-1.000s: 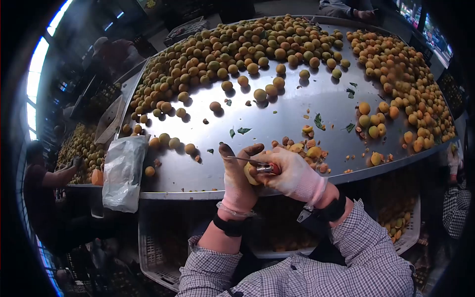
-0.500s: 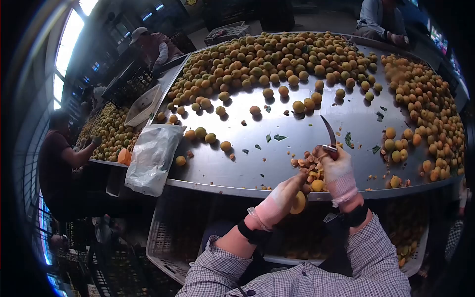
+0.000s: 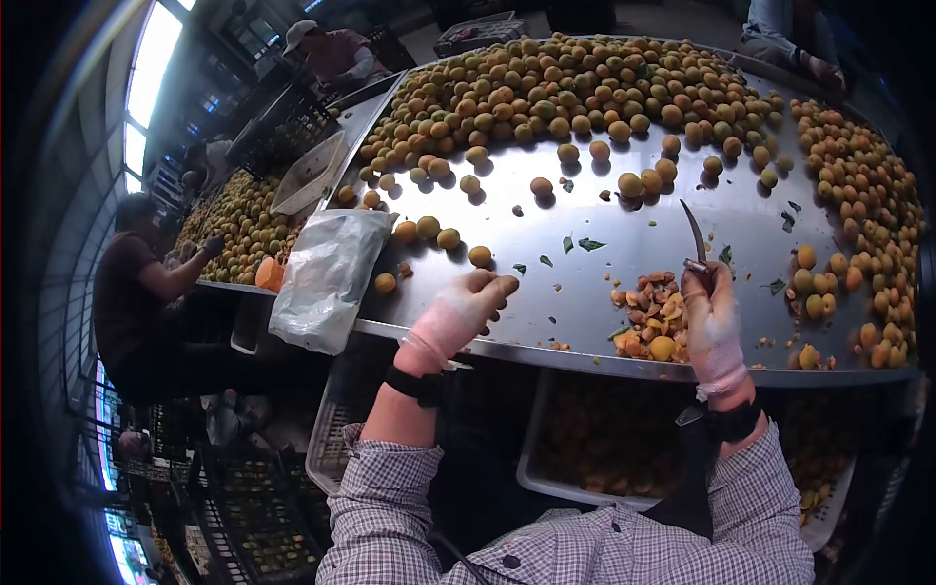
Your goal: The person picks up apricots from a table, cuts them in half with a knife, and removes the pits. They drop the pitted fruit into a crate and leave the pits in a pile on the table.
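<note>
My left hand (image 3: 458,314), in a pink glove, reaches over the near edge of the steel table (image 3: 546,210) with nothing in it, fingers loosely curled, close to a loose apricot (image 3: 480,256). My right hand (image 3: 710,327), also gloved, grips a small curved knife (image 3: 694,237) with the blade pointing up and away. It rests beside a pile of apricot pits and scraps (image 3: 648,312). A large heap of apricots (image 3: 546,88) covers the far half of the table.
A crumpled plastic bag (image 3: 327,273) hangs over the table's left edge. Crates (image 3: 604,439) with fruit stand under the table. Other people work at the left (image 3: 136,283) and far side (image 3: 327,49). More apricots (image 3: 858,195) line the right side.
My left hand has let go of the apricot half it held below the table edge and moved up onto the table. The right hand with the knife shifted slightly right.
</note>
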`<state>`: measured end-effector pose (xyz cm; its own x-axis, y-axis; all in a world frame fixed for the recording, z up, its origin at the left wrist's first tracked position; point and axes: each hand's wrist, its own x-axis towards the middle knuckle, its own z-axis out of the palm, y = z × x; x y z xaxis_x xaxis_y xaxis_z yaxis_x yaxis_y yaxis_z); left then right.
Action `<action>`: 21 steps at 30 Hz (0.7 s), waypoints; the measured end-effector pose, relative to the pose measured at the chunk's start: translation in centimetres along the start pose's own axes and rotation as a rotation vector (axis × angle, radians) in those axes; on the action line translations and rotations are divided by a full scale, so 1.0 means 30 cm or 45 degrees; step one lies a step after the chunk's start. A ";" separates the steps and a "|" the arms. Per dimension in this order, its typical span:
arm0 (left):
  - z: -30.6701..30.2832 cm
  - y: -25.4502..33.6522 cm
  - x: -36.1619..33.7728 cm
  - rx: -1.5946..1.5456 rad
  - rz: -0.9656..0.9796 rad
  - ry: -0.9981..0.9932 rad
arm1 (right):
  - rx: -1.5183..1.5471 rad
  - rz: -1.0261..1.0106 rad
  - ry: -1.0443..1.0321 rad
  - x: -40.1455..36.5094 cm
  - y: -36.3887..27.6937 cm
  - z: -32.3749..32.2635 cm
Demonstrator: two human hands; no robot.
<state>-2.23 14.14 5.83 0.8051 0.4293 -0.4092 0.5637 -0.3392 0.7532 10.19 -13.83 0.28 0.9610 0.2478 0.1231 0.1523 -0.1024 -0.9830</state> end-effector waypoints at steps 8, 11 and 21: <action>-0.433 -0.286 0.502 0.763 -0.232 0.549 | 0.175 0.204 -0.207 -0.005 -0.025 0.025; -0.432 -0.238 0.553 0.966 -0.266 0.495 | 0.268 0.330 -0.198 -0.003 -0.036 0.042; -0.413 -0.241 0.589 0.919 -0.473 0.074 | 0.373 0.449 -0.201 0.006 -0.036 0.089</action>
<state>5.64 34.56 -0.45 0.5426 0.6561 -0.5245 0.7881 -0.6137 0.0477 9.57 -11.09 1.01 0.8922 0.3921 -0.2242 -0.2694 0.0637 -0.9609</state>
